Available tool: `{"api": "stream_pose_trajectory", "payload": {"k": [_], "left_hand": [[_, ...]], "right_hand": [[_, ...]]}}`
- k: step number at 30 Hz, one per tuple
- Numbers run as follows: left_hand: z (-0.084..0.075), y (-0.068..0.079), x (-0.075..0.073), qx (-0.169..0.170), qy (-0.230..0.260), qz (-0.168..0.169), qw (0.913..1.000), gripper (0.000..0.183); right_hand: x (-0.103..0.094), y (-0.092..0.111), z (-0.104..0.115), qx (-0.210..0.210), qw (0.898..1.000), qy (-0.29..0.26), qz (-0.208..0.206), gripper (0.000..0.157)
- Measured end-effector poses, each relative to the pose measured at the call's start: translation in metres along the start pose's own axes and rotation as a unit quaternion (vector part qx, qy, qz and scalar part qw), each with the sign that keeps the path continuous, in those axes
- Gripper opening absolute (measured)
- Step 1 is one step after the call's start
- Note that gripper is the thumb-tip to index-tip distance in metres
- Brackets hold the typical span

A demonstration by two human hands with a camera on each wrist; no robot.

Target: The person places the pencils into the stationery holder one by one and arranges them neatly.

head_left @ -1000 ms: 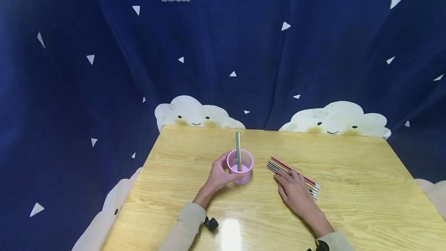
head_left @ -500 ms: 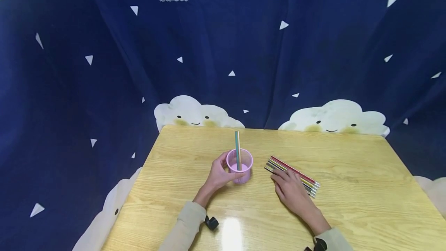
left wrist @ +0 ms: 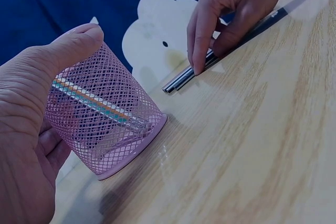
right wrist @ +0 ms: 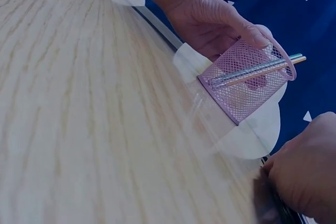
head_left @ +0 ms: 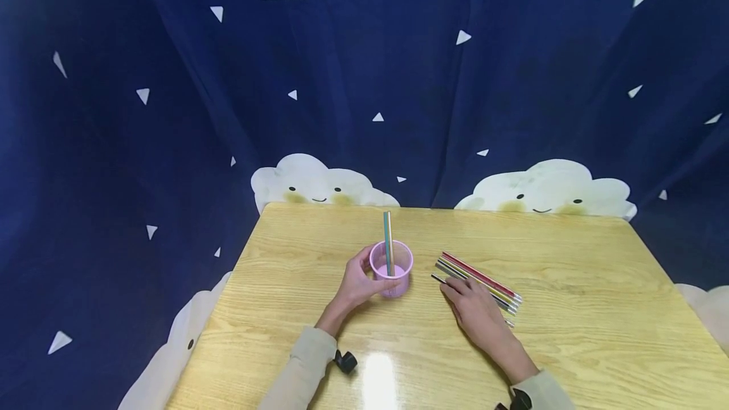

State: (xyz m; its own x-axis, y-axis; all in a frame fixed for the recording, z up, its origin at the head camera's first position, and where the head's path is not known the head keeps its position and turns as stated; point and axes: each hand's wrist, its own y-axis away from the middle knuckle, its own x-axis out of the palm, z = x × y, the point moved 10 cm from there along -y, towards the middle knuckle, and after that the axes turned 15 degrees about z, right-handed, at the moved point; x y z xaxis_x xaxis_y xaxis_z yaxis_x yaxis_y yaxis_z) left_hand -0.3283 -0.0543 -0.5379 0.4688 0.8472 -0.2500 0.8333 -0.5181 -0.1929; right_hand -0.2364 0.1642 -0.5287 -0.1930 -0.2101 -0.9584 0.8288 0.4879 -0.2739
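A pink mesh pencil cup (head_left: 397, 288) stands on the table, and my left hand (head_left: 356, 284) grips it round the side with the thumb across the front. Two pencils, one teal (head_left: 386, 228) and one light orange (head_left: 391, 228), lean inside it. To the right of the cup, my right hand (head_left: 477, 310) pinches a black pencil (head_left: 437, 278) low at the tabletop; the palm hides most of its length. Just beyond those fingers lies a slanted row of pencils, including a red pencil (head_left: 484, 276), with yellow and dark ones beside it.
The wooden table (head_left: 319, 239) ends at a dark blue curtain (head_left: 364, 81) printed with white clouds and triangles. Black wrist devices sit on both sleeves, the left device (head_left: 345, 362) close over the tabletop.
My right hand has shifted slightly left and toward me, drawing the black pencil apart from the row. The left hand and cup have stayed in place.
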Motion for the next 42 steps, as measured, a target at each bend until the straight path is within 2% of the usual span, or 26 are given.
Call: {"api": "stream_pose_trajectory", "payload": {"k": [10,18,28,38,42], "left_hand": [[-0.002,-0.001,0.0,0.015,0.021,0.004,0.9997,0.081],[-0.002,0.0,0.001,0.015,0.017,0.003,0.9997,0.082],[-0.001,-0.001,0.0,0.015,0.011,0.001,0.9998,0.082],[-0.002,-0.002,0.0,0.02,0.012,0.0,0.9997,0.082],[-0.003,-0.001,0.0,0.022,0.011,0.001,0.9997,0.082]], "right_hand": [[-0.002,-0.003,0.006,-0.015,1.0,0.006,-0.008,0.026],[-0.003,-0.001,0.006,-0.023,0.999,-0.011,-0.023,0.02],[-0.004,-0.003,0.006,-0.014,0.999,-0.028,-0.014,0.02],[-0.015,-0.007,0.001,-0.012,0.998,-0.058,-0.018,0.039],[-0.021,-0.011,-0.003,-0.005,0.995,-0.1,-0.015,0.037]]}}
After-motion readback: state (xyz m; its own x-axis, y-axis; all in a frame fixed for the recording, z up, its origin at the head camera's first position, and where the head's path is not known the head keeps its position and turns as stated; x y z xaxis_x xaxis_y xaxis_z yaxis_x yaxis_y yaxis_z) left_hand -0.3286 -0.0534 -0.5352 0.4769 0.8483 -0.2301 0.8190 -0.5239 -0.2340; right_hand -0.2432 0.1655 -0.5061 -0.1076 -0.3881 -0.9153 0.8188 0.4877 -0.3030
